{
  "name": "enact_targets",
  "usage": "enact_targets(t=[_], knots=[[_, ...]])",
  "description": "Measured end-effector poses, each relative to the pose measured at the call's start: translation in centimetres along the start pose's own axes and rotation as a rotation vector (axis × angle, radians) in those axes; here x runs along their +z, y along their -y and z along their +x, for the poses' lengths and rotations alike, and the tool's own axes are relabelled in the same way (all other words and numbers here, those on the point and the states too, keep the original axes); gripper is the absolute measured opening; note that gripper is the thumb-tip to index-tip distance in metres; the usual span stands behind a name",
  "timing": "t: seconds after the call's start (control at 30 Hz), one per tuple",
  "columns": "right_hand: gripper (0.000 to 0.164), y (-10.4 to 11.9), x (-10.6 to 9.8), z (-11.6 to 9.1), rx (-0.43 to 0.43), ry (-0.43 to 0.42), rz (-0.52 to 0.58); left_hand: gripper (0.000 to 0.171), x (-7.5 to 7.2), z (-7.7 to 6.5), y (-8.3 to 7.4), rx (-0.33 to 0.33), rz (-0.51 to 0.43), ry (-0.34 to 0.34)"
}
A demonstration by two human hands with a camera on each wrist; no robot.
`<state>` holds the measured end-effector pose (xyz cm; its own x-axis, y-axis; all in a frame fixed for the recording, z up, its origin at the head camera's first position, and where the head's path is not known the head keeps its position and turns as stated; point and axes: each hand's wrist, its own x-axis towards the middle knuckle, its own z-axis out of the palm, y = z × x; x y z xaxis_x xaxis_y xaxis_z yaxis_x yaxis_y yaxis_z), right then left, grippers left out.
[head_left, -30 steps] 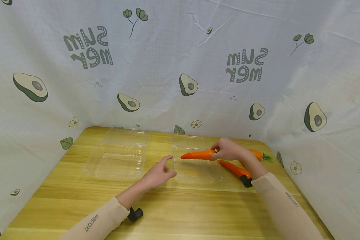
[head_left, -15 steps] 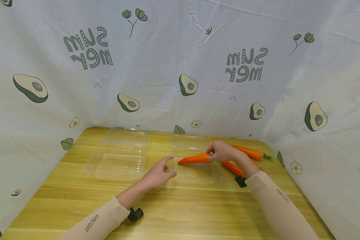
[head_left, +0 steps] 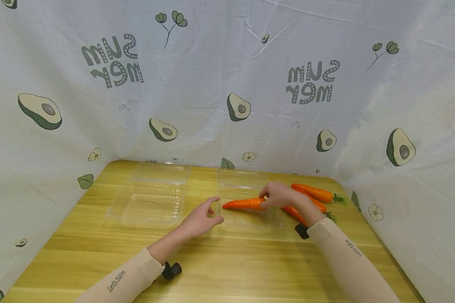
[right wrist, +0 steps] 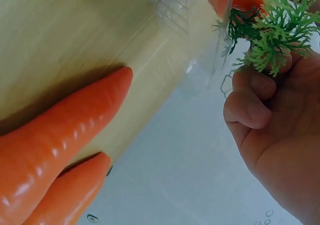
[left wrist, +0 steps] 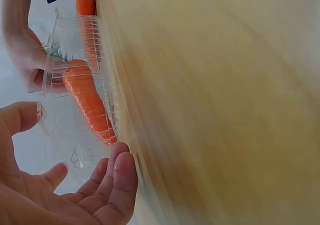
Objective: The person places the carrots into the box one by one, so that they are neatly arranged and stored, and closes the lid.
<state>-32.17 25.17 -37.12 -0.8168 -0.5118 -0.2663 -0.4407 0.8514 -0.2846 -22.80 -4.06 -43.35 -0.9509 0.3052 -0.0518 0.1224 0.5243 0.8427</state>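
My right hand (head_left: 282, 197) grips an orange carrot (head_left: 244, 204) by its thick leafy end, low inside the clear plastic container (head_left: 246, 225) on the right. The carrot's tip points left; green leaves (right wrist: 280, 30) stick out by the fingers in the right wrist view. My left hand (head_left: 200, 219) is at this container's left side, thumb and forefinger spread apart. In the left wrist view its fingertips (left wrist: 125, 170) are close to the container wall, with the carrot tip just beyond; whether they touch it I cannot tell. Nothing is held in that hand.
A second clear plastic container (head_left: 149, 208), lid raised behind it, stands on the left of the wooden table (head_left: 227, 269). Three more carrots lie right of my right hand, the rearmost carrot (head_left: 314, 192) with green leaves. A printed white curtain (head_left: 201, 84) encloses the back and sides.
My right hand has lowered the carrot and moved it slightly left into the right container. More of the carrots behind that arm now shows. My left hand has stayed in place.
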Motion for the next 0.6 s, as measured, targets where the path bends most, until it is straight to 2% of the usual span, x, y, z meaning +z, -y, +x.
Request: enact_targets(t=[0.4,0.6], knots=[[0.034,0.0,1.1,0.5,0.009,-0.008,-0.004,0.071,0.1,0.1,0.1,0.001,0.002,0.001],[0.036,-0.2,1.6,0.6,0.027,-0.011,0.037,0.071,0.1,0.0,0.0,0.001,0.003,-0.002]])
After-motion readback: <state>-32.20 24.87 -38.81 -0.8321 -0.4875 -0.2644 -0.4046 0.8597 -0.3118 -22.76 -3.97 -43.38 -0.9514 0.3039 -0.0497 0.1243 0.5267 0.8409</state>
